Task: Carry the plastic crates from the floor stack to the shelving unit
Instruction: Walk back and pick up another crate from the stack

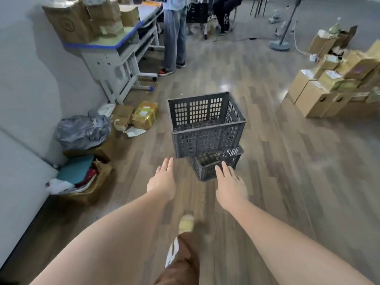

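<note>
Two grey perforated plastic crates stand stacked on the wooden floor in the middle of the view. The top crate [205, 128] is larger and sits skewed on the lower crate [218, 164]. My left hand [162, 181] is stretched forward, fingers straight, just short of the top crate's near left corner. My right hand [230, 185] reaches out flat in front of the lower crate and overlaps its near side. Both hands hold nothing. No shelving unit is visible.
A desk [115, 58] loaded with cardboard boxes stands at the left wall, with parcels [141, 116] and a grey bag [82, 130] below. A person's legs [174, 42] are beyond it. Stacked cartons [333, 85] fill the right. A fan base [279, 45] stands far right.
</note>
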